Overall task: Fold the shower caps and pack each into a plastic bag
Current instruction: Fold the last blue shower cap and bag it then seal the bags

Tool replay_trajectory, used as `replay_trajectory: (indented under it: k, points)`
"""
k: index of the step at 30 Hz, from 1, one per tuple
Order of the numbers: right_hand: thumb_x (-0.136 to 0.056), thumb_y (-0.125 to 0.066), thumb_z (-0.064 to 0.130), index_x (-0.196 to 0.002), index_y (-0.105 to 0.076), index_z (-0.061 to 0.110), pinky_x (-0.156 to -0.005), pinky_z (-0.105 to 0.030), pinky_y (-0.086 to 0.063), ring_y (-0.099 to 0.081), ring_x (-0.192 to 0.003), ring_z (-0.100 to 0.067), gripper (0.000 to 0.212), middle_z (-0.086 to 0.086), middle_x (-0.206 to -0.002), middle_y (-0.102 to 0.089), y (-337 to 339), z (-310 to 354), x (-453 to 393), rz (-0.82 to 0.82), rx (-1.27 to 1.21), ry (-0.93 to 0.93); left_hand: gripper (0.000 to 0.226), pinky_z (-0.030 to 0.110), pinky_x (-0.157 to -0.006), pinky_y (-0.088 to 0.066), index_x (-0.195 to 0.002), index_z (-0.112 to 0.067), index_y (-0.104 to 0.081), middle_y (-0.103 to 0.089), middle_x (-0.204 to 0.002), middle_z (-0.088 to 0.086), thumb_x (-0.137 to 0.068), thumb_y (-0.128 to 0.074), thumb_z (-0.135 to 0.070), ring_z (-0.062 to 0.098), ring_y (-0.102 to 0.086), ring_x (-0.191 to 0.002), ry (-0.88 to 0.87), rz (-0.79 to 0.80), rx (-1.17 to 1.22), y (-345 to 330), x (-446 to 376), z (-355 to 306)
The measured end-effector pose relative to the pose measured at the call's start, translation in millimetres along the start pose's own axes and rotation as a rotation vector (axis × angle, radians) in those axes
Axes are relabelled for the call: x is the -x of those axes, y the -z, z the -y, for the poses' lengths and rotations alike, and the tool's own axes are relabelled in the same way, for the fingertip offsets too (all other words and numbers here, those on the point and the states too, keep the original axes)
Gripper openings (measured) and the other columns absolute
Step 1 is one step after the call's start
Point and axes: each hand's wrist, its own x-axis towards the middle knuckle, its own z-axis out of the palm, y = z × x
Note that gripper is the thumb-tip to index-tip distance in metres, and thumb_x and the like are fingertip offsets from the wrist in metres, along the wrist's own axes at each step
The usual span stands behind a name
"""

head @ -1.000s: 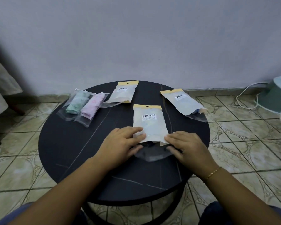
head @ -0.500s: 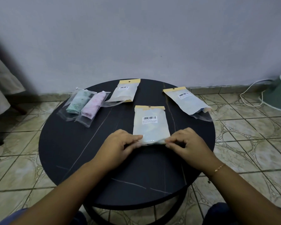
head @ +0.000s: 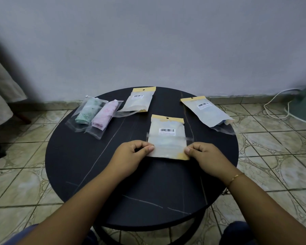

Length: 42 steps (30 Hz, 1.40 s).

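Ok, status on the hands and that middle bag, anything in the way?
Left hand and right hand each pinch a lower corner of the middle bag. Clear flap folded over its face. Bag flat on the table. Nothing in the way.

1. three frosted packets with yellow header strips and barcode labels on the round black table (head: 74, 167): the near packet (head: 167, 137), the far middle packet (head: 140, 101), the far right packet (head: 204, 112).
2. two clear bags, each with a folded cap inside: a green cap bag (head: 86, 113), a pink cap bag (head: 103, 119).
3. two hands: left hand (head: 131, 156), right hand (head: 204, 157).
4. one bracelet (head: 235, 178).
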Motion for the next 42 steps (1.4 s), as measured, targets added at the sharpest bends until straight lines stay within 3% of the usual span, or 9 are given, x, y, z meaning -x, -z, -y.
replay_trajectory:
  k: [8, 12, 18, 25, 29, 32, 36, 39, 42]
  points:
    - [-0.086, -0.065, 0.021, -0.081, -0.062, 0.023, -0.071, -0.026, -0.044, -0.059, -0.077, -0.013, 0.006, -0.001, -0.083, -0.066, -10.1, 1.0, -5.6, -0.147, -0.013, -0.077, 0.017, 0.009, -0.063, -0.041, -0.082, -0.025, -0.068, -0.068, -0.083, -0.013, -0.093, -0.057, -0.032, -0.002, -0.059, -0.078, 0.042, -0.059, -0.126, -7.2, -3.5, -1.8]
    - [-0.084, -0.067, 0.026, -0.084, -0.056, 0.027, -0.074, -0.031, -0.044, -0.052, -0.072, -0.014, 0.011, 0.008, -0.069, -0.057, -11.5, -0.8, -10.1, -0.163, 0.035, -0.122, 0.019, 0.018, -0.069, -0.044, -0.082, -0.025, -0.064, -0.067, -0.082, -0.008, -0.094, -0.053, -0.034, 0.006, -0.060, -0.079, 0.075, -0.086, -0.180, -11.1, -4.9, -2.4]
    - [-0.084, -0.066, 0.027, -0.102, -0.046, 0.027, -0.094, -0.044, -0.043, -0.058, -0.089, -0.020, 0.027, 0.007, -0.073, -0.059, -16.0, 6.4, -9.7, -0.214, 0.056, -0.162, 0.014, 0.033, -0.079, -0.048, -0.087, -0.027, -0.061, -0.063, -0.083, -0.011, -0.093, -0.053, -0.036, 0.011, -0.059, -0.085, 0.153, -0.137, -0.309, -16.8, -10.7, -7.3]
    - [-0.090, -0.057, 0.023, -0.105, -0.050, 0.038, -0.094, -0.044, -0.042, -0.049, -0.071, -0.013, 0.022, 0.009, -0.064, -0.049, -18.3, 5.8, -10.1, -0.169, 0.185, -0.111, 0.029, 0.031, -0.076, -0.044, -0.113, -0.025, -0.049, -0.062, -0.093, -0.006, -0.090, -0.057, -0.039, 0.015, -0.059, -0.093, 0.197, -0.167, -0.384, -20.5, -14.7, -12.7]
    - [-0.094, -0.049, 0.024, -0.119, -0.058, 0.039, -0.103, -0.043, -0.036, -0.054, -0.099, -0.016, 0.030, 0.010, -0.093, -0.058, -19.9, 8.3, -6.5, -0.143, 0.241, -0.104, 0.038, 0.035, -0.079, -0.045, -0.127, -0.022, -0.043, -0.057, -0.104, -0.002, -0.092, -0.052, -0.035, 0.017, -0.057, -0.093, 0.071, -0.183, -0.500, -23.8, -11.0, -10.4]
    - [-0.096, -0.047, 0.023, -0.125, -0.057, 0.035, -0.105, -0.040, -0.034, -0.051, -0.117, -0.019, 0.033, 0.002, -0.124, -0.060, -20.2, 7.5, -4.5, -0.143, 0.289, -0.072, 0.037, 0.033, -0.082, -0.042, -0.127, -0.019, -0.050, -0.052, -0.122, 0.000, -0.092, -0.045, -0.031, 0.020, -0.055, -0.104, -0.216, -0.252, -0.600, -28.6, -6.5, -3.6]
    - [-0.096, -0.046, 0.023, -0.128, -0.056, 0.032, -0.104, -0.040, -0.035, -0.048, -0.120, -0.020, 0.035, 0.001, -0.128, -0.059, -21.8, 4.4, -6.7, -0.134, 0.333, -0.033, 0.050, 0.034, -0.103, -0.028, -0.138, -0.017, -0.046, -0.041, -0.147, 0.001, -0.093, -0.034, -0.036, 0.020, -0.034, -0.137, -0.566, -0.078, -0.778, -37.2, -5.1, -1.3]
    - [-0.096, -0.045, 0.021, -0.128, -0.056, 0.029, -0.102, -0.038, -0.038, -0.048, -0.117, -0.022, 0.035, -0.001, -0.124, -0.061, -24.5, 1.5, -7.7, -0.173, 0.381, 0.008, 0.067, 0.030, -0.117, 0.001, -0.150, -0.023, -0.020, -0.016, -0.157, -0.006, -0.089, -0.005, -0.048, 0.010, -0.005, -0.145, -0.539, 0.162, -0.893, -42.0, -1.1, -6.7]
    - [-0.094, -0.049, 0.021, -0.123, -0.061, 0.026, -0.091, -0.037, -0.040, -0.045, -0.113, -0.026, 0.032, -0.005, -0.122, -0.054, -32.6, 1.9, -1.9, -0.350, 0.611, 0.078, 0.079, 0.026, -0.112, 0.016, -0.151, -0.028, -0.003, 0.002, -0.158, -0.012, -0.077, 0.014, -0.051, 0.005, 0.009, -0.144, -0.436, 0.257, -0.944, -42.5, -2.5, -5.1]
